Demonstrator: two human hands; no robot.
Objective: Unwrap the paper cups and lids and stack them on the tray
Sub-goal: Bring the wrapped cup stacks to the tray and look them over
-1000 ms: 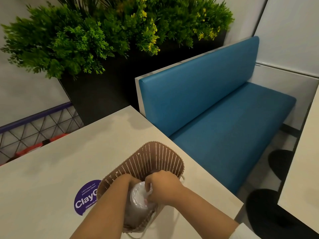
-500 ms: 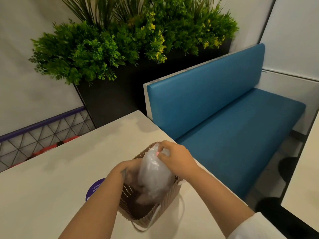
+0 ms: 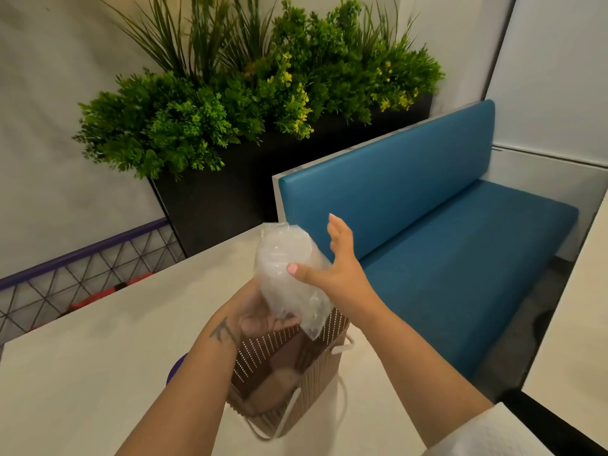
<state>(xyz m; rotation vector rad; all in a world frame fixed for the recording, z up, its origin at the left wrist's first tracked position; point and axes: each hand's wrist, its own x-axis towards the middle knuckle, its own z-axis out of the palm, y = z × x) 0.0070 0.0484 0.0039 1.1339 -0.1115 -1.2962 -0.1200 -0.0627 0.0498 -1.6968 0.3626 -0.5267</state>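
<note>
A clear plastic-wrapped pack of lids (image 3: 285, 271) is held up above a brown perforated basket (image 3: 329, 366) on the pale table (image 3: 98, 340). My left hand (image 3: 260, 317) grips the pack from below at its lower end. My right hand (image 3: 332, 261) rests against the pack's right side with the thumb on the wrap and the fingers spread open. Inside the basket a brown shape shows; I cannot tell what it is. No tray or cups are clearly visible.
A blue bench (image 3: 444, 232) stands just beyond the table's right edge. A black planter with green plants (image 3: 250, 103) sits behind the table. A purple-railed wire cart (image 3: 82, 274) is at the far left. A purple sticker (image 3: 174, 370) peeks beside my left forearm.
The wrapped pack has been lifted out of the basket and raised higher. My right hand has let go of the top and opened beside it. The head camera tilted up.
</note>
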